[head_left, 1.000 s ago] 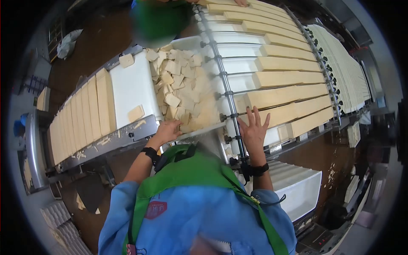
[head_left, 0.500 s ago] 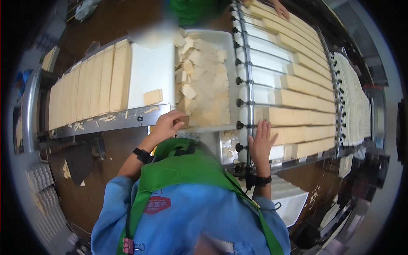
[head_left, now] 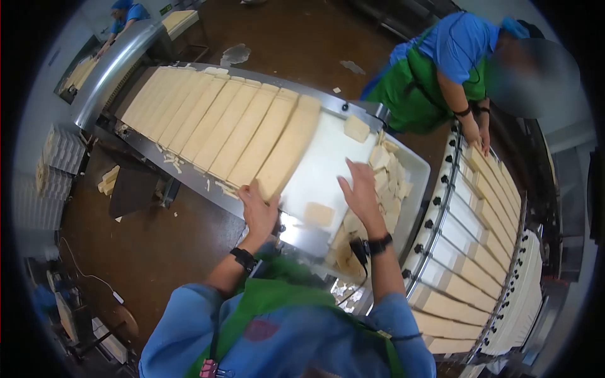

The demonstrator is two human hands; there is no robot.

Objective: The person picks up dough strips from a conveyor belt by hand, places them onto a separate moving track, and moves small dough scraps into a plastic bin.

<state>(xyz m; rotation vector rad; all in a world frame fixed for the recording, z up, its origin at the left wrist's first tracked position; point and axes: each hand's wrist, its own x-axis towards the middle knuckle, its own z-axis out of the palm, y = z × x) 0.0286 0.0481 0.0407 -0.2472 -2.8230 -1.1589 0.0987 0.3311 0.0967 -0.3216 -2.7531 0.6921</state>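
Note:
My left hand [head_left: 259, 211] is at the near end of the last long row of stacked pale slices [head_left: 290, 148], fingers apart and touching its corner. Over the white surface [head_left: 324, 151], near the bin's left edge, my right hand [head_left: 360, 189] is raised with thumb and fingers spread and nothing in it. One loose slice [head_left: 319, 214] lies on the white surface between my hands. Another slice [head_left: 357, 128] lies at the far edge. Beside my right hand, a white bin [head_left: 419, 183] holds a heap of loose and broken slices [head_left: 387, 176].
On the right stands a lane rack [head_left: 441, 208] with rows of slices between metal bars. A co-worker in a green apron [head_left: 413, 88] has both hands at its far end. Another person [head_left: 129, 14] is at the far left. White trays [head_left: 62, 151] are stacked at left.
The view has turned left. My right hand has left the lane rack and is now over the white surface. My left hand has moved from the bin's edge to the slice row.

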